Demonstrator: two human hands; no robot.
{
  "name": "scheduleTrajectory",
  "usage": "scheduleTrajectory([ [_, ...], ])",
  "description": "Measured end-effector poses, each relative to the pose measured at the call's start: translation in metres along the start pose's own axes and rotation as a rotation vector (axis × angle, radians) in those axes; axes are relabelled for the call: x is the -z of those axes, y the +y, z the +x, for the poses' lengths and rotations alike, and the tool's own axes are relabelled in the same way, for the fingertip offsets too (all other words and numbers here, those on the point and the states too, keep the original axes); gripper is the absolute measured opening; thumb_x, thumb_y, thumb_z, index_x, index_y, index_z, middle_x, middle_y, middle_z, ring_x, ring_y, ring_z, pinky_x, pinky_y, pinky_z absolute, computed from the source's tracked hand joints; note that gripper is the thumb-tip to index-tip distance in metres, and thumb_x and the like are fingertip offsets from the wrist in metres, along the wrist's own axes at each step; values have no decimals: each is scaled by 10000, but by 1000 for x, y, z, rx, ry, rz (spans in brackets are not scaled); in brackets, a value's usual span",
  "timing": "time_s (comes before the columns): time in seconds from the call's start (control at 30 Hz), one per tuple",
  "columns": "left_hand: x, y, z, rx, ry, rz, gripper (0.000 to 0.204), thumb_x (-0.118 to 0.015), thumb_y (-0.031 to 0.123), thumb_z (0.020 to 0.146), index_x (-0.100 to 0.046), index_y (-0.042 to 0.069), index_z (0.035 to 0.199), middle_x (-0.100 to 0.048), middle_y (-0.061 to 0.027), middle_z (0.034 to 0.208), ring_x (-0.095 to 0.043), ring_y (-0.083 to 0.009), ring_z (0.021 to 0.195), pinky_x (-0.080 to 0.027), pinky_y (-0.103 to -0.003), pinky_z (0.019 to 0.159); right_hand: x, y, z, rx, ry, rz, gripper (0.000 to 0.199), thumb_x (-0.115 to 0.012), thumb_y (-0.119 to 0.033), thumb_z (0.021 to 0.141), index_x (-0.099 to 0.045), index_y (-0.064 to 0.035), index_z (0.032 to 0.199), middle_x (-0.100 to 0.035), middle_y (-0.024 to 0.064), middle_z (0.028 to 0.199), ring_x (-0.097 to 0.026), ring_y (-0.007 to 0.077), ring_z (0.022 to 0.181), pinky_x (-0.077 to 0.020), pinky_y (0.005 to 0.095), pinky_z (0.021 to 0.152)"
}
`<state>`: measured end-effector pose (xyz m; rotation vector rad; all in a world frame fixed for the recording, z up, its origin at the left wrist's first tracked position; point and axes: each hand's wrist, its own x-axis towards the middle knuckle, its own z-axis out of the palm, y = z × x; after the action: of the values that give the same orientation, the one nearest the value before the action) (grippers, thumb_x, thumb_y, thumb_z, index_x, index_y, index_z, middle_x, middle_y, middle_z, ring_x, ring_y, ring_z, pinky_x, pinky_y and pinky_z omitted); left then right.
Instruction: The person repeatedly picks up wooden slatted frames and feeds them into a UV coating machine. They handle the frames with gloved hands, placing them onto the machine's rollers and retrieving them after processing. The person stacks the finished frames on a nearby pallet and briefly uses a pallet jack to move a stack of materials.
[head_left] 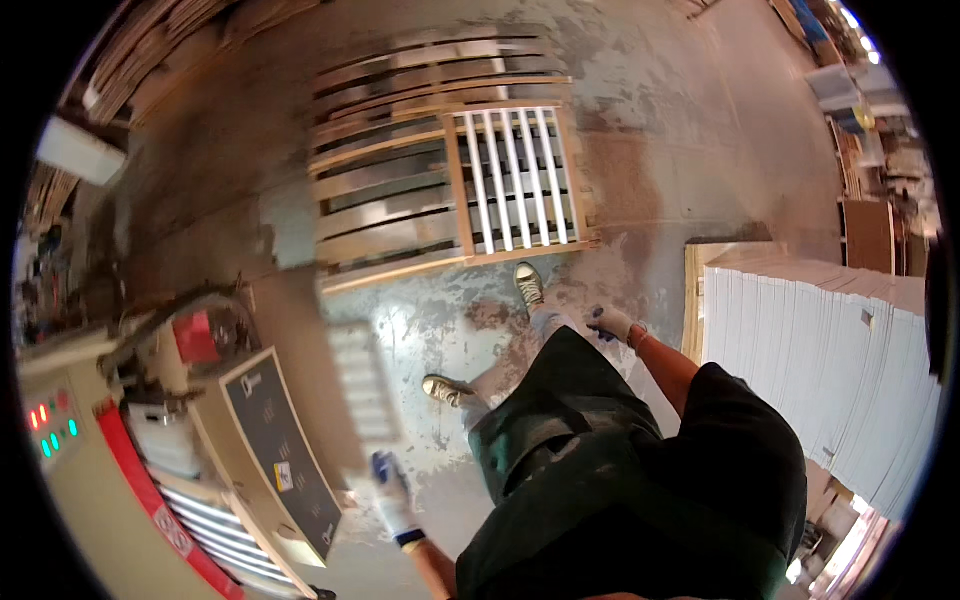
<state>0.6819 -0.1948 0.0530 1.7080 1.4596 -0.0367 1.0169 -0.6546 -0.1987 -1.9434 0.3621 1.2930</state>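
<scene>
My left hand (392, 492), in a white glove with blue fingers, reaches out at the lower left. Just beyond its fingertips is a pale, ribbed rectangular shape (366, 385), smeared by motion. Whether the hand touches it, I cannot tell. My right hand (612, 323), gloved the same way, hangs beside my leg with its fingers loosely bent and apart, nothing visible in them. A wooden frame with white slats (515, 180) lies on the right part of a wooden pallet (385, 215) ahead of my feet.
On the right stands a large stack of white panels (815, 350). At the left is a machine with lit buttons (52, 425), a red strip (165, 520) and a dark-faced board (282, 455); white slats (225, 535) show inside. Flat brown sheets (160, 50) are stacked at the far left.
</scene>
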Motion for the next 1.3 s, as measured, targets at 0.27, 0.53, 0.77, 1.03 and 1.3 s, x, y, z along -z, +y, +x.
scheduleTrajectory([
  [0.27, -358, 45, 186, -153, -516, 533, 506, -636, 415, 956, -634, -1, 1244, -674, -257, 1176, -635, -412, 1109, -502, -454, 953, 105, -9, 180, -196, 258, -77, 482, -731, -344, 865, -596, -20, 1194, -713, 133, 875, -710, 248, 773, -564, 372, 680],
  [0.53, -556, 78, 357, -49, -417, 559, 762, -682, 479, 894, -463, -45, 1403, -574, -306, 1348, -542, -445, 1272, -445, -475, 1042, 88, 15, 361, -207, 501, -139, 821, -818, -422, 757, -492, 7, 1377, -592, 202, 1371, -587, 331, 1253, -509, 408, 987],
  [0.77, -610, 61, 409, -208, -319, 649, 677, -753, 494, 831, -609, -37, 1226, -689, -254, 1168, -653, -400, 1121, -518, -449, 964, 77, 30, 437, -276, 575, -420, 665, -832, -439, 733, -606, -52, 1224, -649, 143, 1191, -586, 321, 1183, -498, 428, 998],
  [1.03, -570, 69, 400, -114, -353, 563, 587, -785, 470, 806, -655, -7, 1121, -732, -203, 978, -722, -337, 926, -563, -419, 808, 94, 21, 383, -29, 551, 98, 414, -824, -221, 729, -667, -5, 1045, -697, 91, 905, -666, 228, 821, -539, 357, 733],
  [1.3, -475, 170, 363, -199, -419, 484, 483, -731, 481, 854, -725, -1, 886, -706, -176, 728, -720, -260, 726, -550, -391, 680, 158, -100, 251, 117, 358, 292, 198, -775, -85, 706, -682, 9, 852, -667, 42, 735, -626, 117, 638, -472, 289, 537],
])
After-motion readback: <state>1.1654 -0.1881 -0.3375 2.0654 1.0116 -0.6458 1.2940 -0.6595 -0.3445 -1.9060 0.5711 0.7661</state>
